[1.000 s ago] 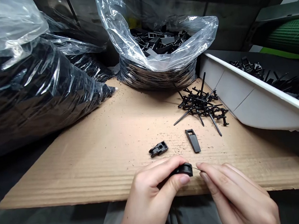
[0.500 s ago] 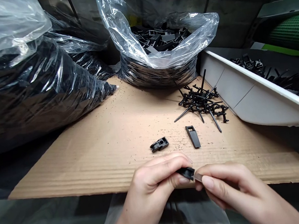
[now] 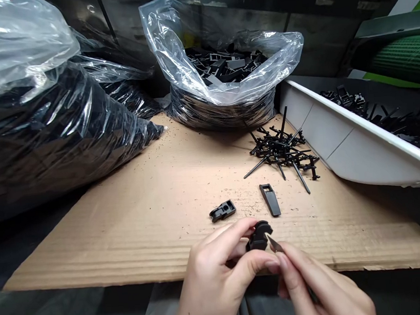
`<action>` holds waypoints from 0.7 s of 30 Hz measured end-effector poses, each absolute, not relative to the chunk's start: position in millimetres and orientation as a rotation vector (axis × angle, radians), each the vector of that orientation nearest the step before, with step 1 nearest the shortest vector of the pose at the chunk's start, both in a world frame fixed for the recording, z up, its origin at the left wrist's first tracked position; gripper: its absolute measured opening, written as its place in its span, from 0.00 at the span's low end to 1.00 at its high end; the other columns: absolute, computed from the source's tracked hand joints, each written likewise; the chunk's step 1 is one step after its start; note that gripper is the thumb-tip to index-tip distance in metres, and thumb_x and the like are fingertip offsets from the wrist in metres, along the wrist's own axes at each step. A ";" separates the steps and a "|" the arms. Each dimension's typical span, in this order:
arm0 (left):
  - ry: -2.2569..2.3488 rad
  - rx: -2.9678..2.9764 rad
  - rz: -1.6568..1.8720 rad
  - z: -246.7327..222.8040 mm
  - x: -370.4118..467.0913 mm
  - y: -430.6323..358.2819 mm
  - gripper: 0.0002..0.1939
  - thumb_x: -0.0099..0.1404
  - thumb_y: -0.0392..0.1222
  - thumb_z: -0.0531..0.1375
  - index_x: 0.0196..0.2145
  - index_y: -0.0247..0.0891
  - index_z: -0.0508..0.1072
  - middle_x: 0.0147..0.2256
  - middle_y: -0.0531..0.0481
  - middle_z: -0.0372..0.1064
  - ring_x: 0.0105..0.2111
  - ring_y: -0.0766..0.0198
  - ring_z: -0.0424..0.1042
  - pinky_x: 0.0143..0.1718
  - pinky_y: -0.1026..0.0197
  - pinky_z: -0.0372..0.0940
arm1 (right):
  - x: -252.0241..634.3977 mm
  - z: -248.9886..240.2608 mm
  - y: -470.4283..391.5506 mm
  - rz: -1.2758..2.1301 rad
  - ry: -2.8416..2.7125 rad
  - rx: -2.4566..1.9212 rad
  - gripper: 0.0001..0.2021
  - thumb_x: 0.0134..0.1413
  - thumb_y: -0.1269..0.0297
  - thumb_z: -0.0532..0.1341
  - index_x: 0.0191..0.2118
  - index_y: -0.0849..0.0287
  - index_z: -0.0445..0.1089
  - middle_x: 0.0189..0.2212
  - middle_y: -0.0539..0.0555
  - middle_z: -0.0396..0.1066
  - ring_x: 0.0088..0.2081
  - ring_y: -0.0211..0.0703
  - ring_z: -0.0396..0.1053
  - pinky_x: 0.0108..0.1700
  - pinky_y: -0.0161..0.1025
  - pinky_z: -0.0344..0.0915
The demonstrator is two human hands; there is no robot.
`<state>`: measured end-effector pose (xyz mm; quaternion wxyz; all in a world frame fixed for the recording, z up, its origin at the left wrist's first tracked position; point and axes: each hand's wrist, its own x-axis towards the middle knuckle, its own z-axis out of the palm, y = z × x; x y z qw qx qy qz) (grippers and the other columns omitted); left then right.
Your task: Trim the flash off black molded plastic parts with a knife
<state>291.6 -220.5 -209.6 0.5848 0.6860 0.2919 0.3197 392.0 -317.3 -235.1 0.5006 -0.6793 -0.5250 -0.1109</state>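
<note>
Near the front edge of the cardboard, my left hand (image 3: 220,269) holds a small black plastic part (image 3: 259,235) between thumb and fingers. My right hand (image 3: 312,281) pinches a thin pointed blade (image 3: 274,244), its tip at the right side of that part. My left thumb is close to the right fingertips. Just beyond the hands lie a black clip piece (image 3: 222,211) with a round hole and, to its right, a tapered black piece (image 3: 270,200) with a square opening.
Cardboard (image 3: 144,202) covers the table. A pile of black sprues (image 3: 283,151) lies beside a white tray (image 3: 359,139) of black parts. An open plastic bag (image 3: 222,95) of black parts stands behind, a large filled bag (image 3: 46,137) at the left.
My left hand has turned the black part more upright. The right hand has moved slightly left and down, and the blade now shows clearly. The whole view has shifted a little.
</note>
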 end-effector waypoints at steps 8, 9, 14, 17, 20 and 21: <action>0.736 1.818 0.801 -213.3 290.8 -221.2 0.12 0.55 0.41 0.62 0.38 0.35 0.74 0.29 0.49 0.75 0.24 0.63 0.74 0.28 0.68 0.69 | 406.5 -238.4 -320.6 -0.362 -1.570 -1.653 0.14 0.50 0.77 0.56 0.45 0.66 0.66 0.31 0.58 0.75 0.28 0.40 0.74 0.28 0.30 0.70; 0.732 1.866 0.831 -213.8 291.4 -220.8 0.11 0.55 0.42 0.62 0.37 0.36 0.75 0.29 0.49 0.75 0.24 0.63 0.73 0.27 0.68 0.68 | 408.4 -236.2 -320.6 -0.325 -1.599 -1.653 0.14 0.51 0.76 0.56 0.45 0.66 0.66 0.30 0.57 0.74 0.26 0.38 0.73 0.27 0.29 0.69; 0.701 2.004 0.904 -213.4 293.8 -220.3 0.11 0.56 0.43 0.61 0.36 0.35 0.75 0.26 0.50 0.75 0.23 0.63 0.72 0.24 0.68 0.67 | 410.8 -222.2 -315.8 -0.085 -1.529 -1.667 0.09 0.53 0.75 0.53 0.37 0.62 0.68 0.20 0.49 0.68 0.19 0.33 0.68 0.22 0.27 0.65; 0.702 2.004 0.896 -211.9 293.5 -220.9 0.10 0.55 0.40 0.61 0.35 0.34 0.75 0.27 0.50 0.75 0.24 0.63 0.73 0.25 0.69 0.67 | 414.0 -211.3 -317.4 0.128 -1.539 -1.683 0.08 0.54 0.73 0.52 0.33 0.58 0.68 0.20 0.48 0.67 0.19 0.33 0.67 0.22 0.27 0.64; 0.723 1.989 0.882 -211.2 292.8 -221.0 0.10 0.55 0.39 0.62 0.36 0.35 0.76 0.29 0.49 0.75 0.26 0.63 0.73 0.26 0.69 0.67 | 419.6 -203.1 -321.7 0.343 -1.441 -1.662 0.08 0.55 0.71 0.52 0.31 0.57 0.67 0.18 0.45 0.65 0.16 0.31 0.64 0.19 0.26 0.63; 0.728 1.983 0.875 -211.0 292.8 -220.9 0.10 0.54 0.39 0.62 0.36 0.36 0.76 0.30 0.49 0.75 0.26 0.62 0.73 0.26 0.68 0.68 | 420.9 -202.1 -321.8 0.334 -1.393 -1.658 0.07 0.55 0.71 0.52 0.33 0.56 0.67 0.18 0.45 0.66 0.15 0.30 0.64 0.20 0.25 0.64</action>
